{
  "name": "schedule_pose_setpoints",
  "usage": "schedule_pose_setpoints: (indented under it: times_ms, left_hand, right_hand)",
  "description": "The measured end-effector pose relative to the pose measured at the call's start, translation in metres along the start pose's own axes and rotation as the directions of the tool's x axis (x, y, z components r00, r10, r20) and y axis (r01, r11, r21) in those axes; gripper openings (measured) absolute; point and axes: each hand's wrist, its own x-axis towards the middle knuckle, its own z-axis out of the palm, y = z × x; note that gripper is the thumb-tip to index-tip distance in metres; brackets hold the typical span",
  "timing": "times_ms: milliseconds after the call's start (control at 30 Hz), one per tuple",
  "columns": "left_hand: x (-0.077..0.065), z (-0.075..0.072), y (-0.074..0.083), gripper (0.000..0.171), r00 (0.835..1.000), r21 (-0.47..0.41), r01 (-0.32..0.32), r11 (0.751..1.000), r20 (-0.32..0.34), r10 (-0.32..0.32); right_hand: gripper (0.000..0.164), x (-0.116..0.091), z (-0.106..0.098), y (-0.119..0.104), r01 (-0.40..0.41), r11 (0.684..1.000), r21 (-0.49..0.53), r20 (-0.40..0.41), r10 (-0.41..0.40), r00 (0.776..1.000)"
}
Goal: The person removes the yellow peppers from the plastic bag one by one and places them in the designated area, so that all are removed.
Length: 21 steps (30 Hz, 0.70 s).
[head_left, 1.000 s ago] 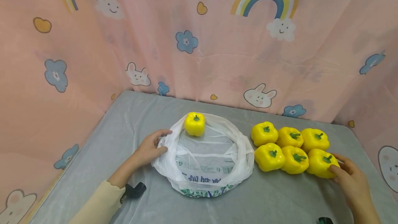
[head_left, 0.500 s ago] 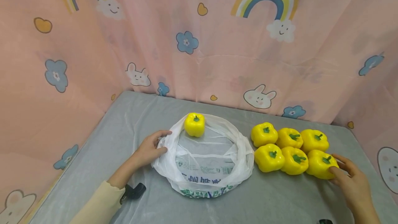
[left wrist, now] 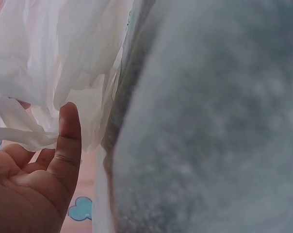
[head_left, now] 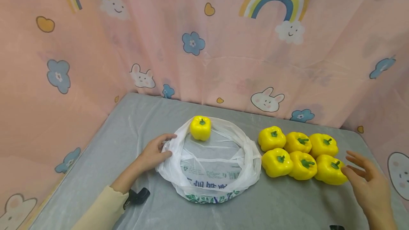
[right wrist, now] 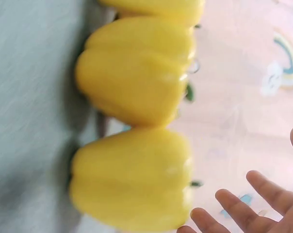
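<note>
A white plastic bag (head_left: pixel 252 152) with its mouth spread wide lies on the table, blue and green print showing inside and in front. My left hand (head_left: pixel 156 153) touches its left rim, thumb and fingers apart; in the left wrist view, thin white folds of the bag overlap the fingers (left wrist: pixel 70 136). One yellow bell pepper (head_left: pixel 200 129) sits at the far rim of the bag. To the right, several yellow bell peppers (head_left: pixel 301 166) stand in two rows, green stems up. My right hand (head_left: pixel 370 184) is just right of the nearest end pepper (head_left: pixel 330 169), fingers spread, holding nothing.
A grey cloth covers the table (head_left: pixel 140 116). Pink curtain (head_left: pixel 223 63) with rainbows, rabbits and flowers hangs behind and at both sides. A black strap mount (head_left: pixel 138 196) is on the left wrist, and a small dark object (head_left: pixel 337 227) shows at the bottom right edge.
My right hand has drawn back to the right from the front end pepper, and its fingers have opened off it. My left hand, the bag and the peppers stay in place.
</note>
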Motion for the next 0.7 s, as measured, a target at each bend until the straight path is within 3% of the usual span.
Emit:
schedule_pose_setpoints:
  times_ms: [200, 367, 567, 700]
  left_hand:
    - [0.001, -0.001, -0.001, 0.052, 1.0, -0.03, 0.005, 1.0, 0.019, -0.004]
    - [0.001, -0.001, -0.001, 0.052, 1.0, -0.04, -0.001, 0.999, 0.026, 0.002]
    - [0.0, -0.001, 0.0, 0.052, 1.0, -0.044, -0.001, 0.999, 0.029, 0.003]
    - [0.0, -0.001, 0.001, 0.051, 1.0, -0.048, -0.001, 0.999, 0.031, 0.003]
  right_hand:
    - [0.051, -0.011, 0.003, -0.029, 0.043, 0.999, 0.033, -0.087, -0.04, 0.995]
    - [0.05, -0.016, 0.004, -0.048, 0.159, 0.981, 0.114, -0.066, -0.152, 0.986]
    - [0.049, -0.019, 0.012, -0.069, 0.309, 0.928, 0.209, -0.046, -0.307, 0.951]
    - [0.048, -0.02, 0.019, -0.085, 0.395, 0.885, 0.246, -0.031, -0.401, 0.916]
